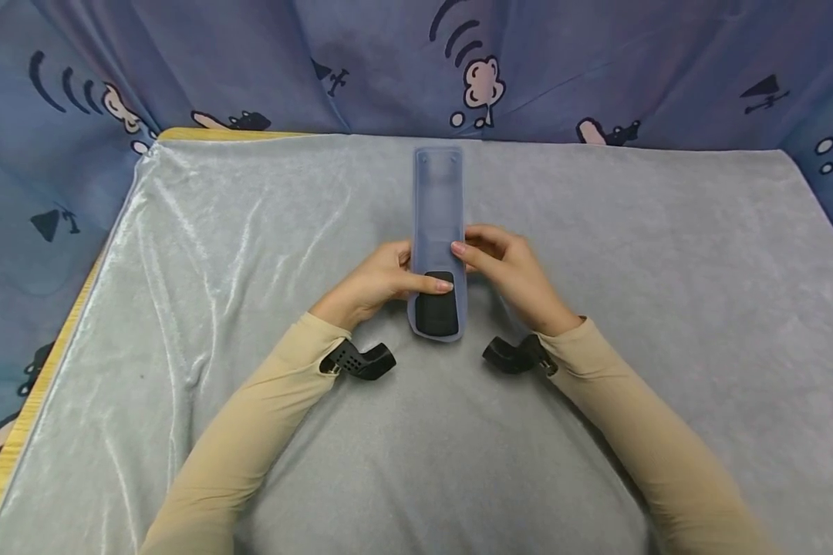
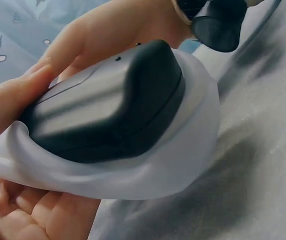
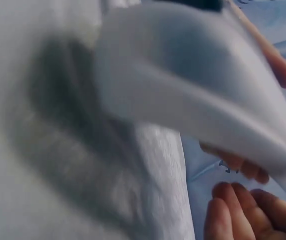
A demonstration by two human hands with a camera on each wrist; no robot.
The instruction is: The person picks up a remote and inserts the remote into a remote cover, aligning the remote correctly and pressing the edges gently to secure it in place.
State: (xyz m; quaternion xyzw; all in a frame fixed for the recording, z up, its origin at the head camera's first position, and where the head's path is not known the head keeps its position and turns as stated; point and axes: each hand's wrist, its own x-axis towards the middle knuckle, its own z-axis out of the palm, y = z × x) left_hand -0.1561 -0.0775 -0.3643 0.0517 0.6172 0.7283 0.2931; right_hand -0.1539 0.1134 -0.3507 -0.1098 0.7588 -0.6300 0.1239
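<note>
A long translucent bluish remote control cover (image 1: 439, 208) is held up between both hands, its near end toward the person. In that near end sits a smooth black device (image 1: 436, 314) with rounded corners; a seam runs along its side in the left wrist view. My left hand (image 1: 383, 279) grips the cover from the left, thumb laid across the black device and fingers curled underneath. From the right, my right hand (image 1: 505, 266) pinches the cover's edge, thumb on top. In the right wrist view the pale cover (image 3: 198, 85) is blurred and hides most of the device.
A grey velvety cloth (image 1: 666, 270) covers the table, with folds on the left. The table's yellow wooden edge (image 1: 42, 378) shows at the left. A patterned blue curtain (image 1: 389, 69) hangs behind. Black wrist cameras (image 1: 371, 361) jut out from both sleeves.
</note>
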